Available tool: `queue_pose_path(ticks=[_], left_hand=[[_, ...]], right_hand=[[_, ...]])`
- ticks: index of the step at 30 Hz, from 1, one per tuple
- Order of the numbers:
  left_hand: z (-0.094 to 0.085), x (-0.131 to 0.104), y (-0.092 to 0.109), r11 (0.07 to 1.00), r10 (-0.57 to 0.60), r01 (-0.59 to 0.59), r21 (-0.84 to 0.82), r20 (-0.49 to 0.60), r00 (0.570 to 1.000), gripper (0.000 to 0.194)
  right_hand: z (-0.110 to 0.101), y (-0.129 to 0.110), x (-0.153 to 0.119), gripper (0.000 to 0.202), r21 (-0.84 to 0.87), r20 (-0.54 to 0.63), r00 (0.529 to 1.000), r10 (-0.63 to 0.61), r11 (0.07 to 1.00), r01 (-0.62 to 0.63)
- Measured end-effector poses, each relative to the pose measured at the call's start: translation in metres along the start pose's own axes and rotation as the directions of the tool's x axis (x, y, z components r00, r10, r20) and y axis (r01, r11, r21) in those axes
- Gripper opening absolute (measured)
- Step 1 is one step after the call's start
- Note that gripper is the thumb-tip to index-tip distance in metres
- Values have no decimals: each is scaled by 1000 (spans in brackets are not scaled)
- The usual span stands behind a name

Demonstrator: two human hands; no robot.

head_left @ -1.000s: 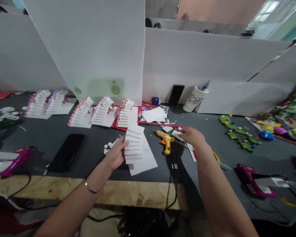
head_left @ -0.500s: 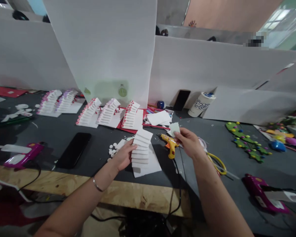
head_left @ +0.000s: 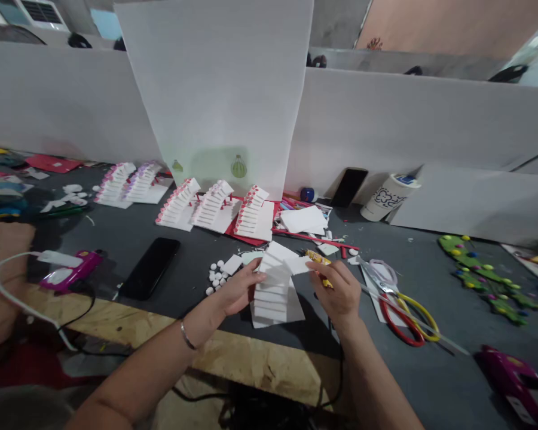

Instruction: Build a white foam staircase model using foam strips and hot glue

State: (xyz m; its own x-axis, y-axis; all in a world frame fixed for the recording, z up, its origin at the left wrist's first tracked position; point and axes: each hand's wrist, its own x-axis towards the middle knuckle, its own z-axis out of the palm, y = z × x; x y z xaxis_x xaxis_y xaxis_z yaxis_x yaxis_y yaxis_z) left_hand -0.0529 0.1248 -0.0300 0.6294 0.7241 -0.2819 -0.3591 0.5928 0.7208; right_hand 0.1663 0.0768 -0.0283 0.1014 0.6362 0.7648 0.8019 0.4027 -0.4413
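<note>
My left hand (head_left: 238, 291) closes its thumb and fingers on the left edge of a stepped white card staircase (head_left: 271, 291). The staircase curves upward from a flat white card base (head_left: 296, 306). Between the fingertips of my right hand (head_left: 339, 291) is a small white card piece (head_left: 298, 265), its left end at the staircase's upper right edge; whether they touch I cannot tell. A yellow glue gun (head_left: 317, 258) lies behind my right hand, mostly covered by it. White pompoms (head_left: 216, 276) are gathered left of the staircase.
Several finished staircases (head_left: 251, 216) with red or purple dots stand along the back. Red-and-yellow-handled scissors (head_left: 403, 319) lie at right, near a purple glue gun (head_left: 506, 382). A black phone (head_left: 150, 269) lies at left; another person's arm (head_left: 9, 263) rests beyond. A paper cup (head_left: 388, 197) stands behind.
My right hand has brought the card piece left and down, from above the glue gun to the staircase's upper edge. My left hand keeps its hold. The camera view has shifted left.
</note>
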Motion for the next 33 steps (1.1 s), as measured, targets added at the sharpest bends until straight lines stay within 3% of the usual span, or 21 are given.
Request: queue_pose_path(ticks=[3,5,7,9,12,22,33], left_hand=[[-1,0,-1,1000,2,-2,3,-6,1000,39],[-1,-1,-2,1000,4,-4,6,2,1000,41],[-1,-2,-3,1000,-3,3,24,19,1000,45],[-1,-2,-4,999,-14,12,49,34,999,46],[0,-2,-8,996,-25,22,82,36,999,43],[8,-4,-10,990,-36,27,141,60,998,42],[11,-4,-9,993,-44,34,115,84,996,52]], right_hand=[[1,-3,-4,8,153,-59,980,191,972,-180],[2,-3,-6,15,342,10,914,406,858,-384],[2,-1,-8,23,472,146,817,558,687,-553],[2,1,-7,30,509,250,739,626,564,-650],[3,-1,-4,39,515,318,675,665,477,-713],[6,-5,-3,34,592,431,552,713,238,-770],[6,-10,-3,32,539,445,564,696,294,-789]])
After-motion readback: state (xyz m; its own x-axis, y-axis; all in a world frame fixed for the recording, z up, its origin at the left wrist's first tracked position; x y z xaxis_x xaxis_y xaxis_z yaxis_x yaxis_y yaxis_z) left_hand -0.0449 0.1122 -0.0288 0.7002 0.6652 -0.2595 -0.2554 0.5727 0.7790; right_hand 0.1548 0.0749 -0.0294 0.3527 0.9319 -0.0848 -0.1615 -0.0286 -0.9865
